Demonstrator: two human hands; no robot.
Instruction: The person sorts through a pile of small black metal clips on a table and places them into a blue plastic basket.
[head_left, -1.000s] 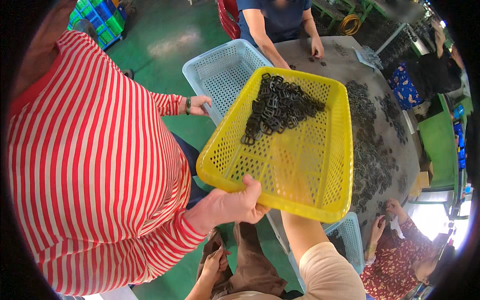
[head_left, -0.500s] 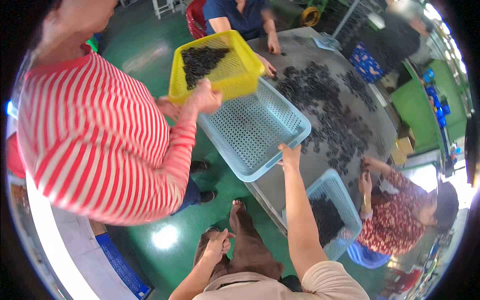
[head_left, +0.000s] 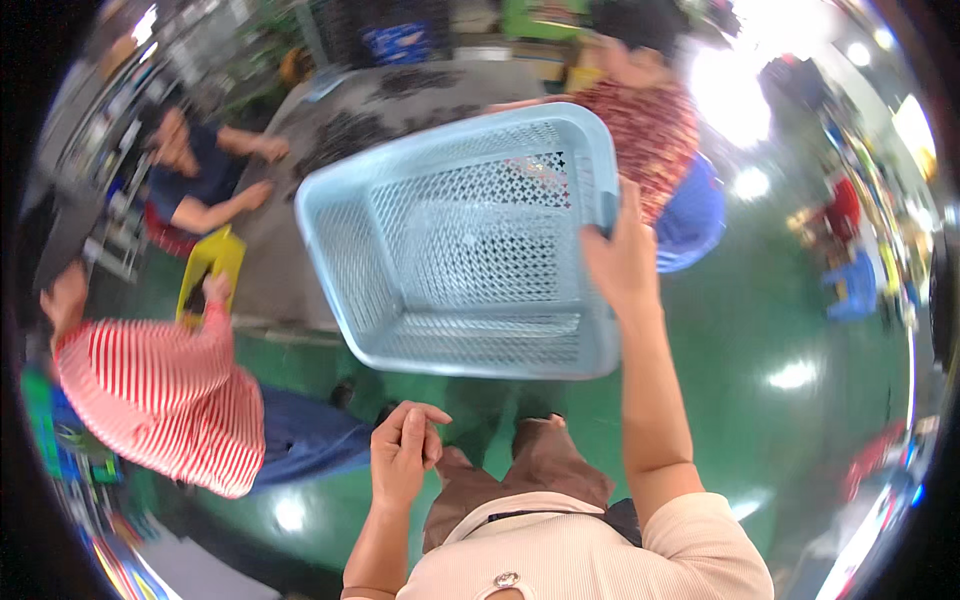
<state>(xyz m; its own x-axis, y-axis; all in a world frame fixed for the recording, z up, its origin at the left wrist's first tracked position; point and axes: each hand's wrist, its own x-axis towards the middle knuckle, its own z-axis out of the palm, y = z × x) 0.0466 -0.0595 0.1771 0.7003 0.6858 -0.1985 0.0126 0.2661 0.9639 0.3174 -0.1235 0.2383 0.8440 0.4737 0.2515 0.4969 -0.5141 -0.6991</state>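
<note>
Light-blue perforated plastic basket point(head_left: 470, 235): held aloft, tilted, its opening toward the wearer, inner base and walls in view; overlaps part of the grey tabletop point(head_left: 268, 285) behind it.

Right hand point(head_left: 625, 262): gripping the basket's right end, thumb over the rim.

Left hand point(head_left: 405, 450): below the basket and apart from it, fingers partly curled; whether they close on anything cannot be told.

Small dark parts point(head_left: 345, 138): heaped and spread on the tabletop, beyond the basket's upper left; individual shapes blurred.

Yellow basket point(head_left: 228, 243): left of the light-blue basket, in the hand of a co-worker in a red-and-white striped top point(head_left: 165, 400).

Co-worker in navy point(head_left: 205, 175): seated farther left, both forearms at the tabletop.

Blue tub point(head_left: 697, 220): right of the basket, beside a co-worker in patterned red point(head_left: 640, 120).
</note>
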